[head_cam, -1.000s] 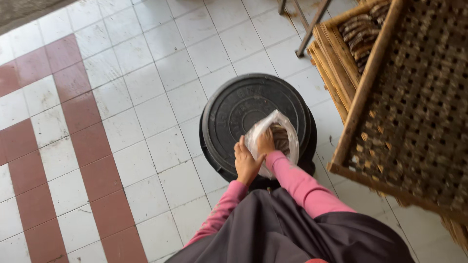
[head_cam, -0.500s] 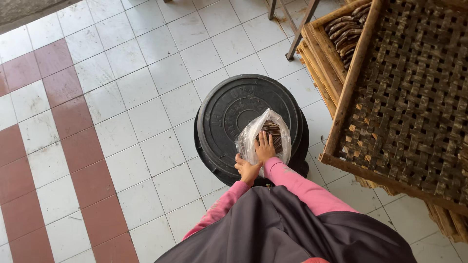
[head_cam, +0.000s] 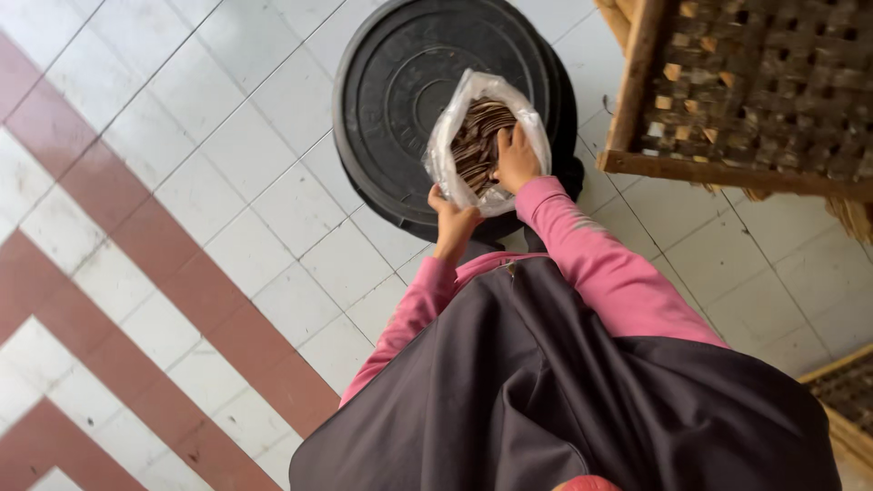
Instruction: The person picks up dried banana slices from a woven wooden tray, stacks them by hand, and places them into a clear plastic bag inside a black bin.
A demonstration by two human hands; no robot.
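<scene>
A clear plastic bag point(head_cam: 452, 136) full of thin brown pieces point(head_cam: 479, 136) stands on a round black lid point(head_cam: 391, 100) of a black bin on the floor. My left hand point(head_cam: 452, 221) pinches the bag's near rim and holds it up. My right hand point(head_cam: 516, 159) is pushed inside the bag's mouth, fingers down among the brown pieces; what the fingers hold is hidden. Both arms wear pink sleeves over a dark garment.
A woven bamboo tray point(head_cam: 755, 91) in a wooden frame stands to the right, close to the bin. Another frame's corner point(head_cam: 841, 391) shows at the lower right. The floor is white tile with red-brown zigzag bands point(head_cam: 155, 245) on the left.
The view has closed in on the bin. My right hand has gone from the bag's outside into its mouth; my left hand stays on the near rim.
</scene>
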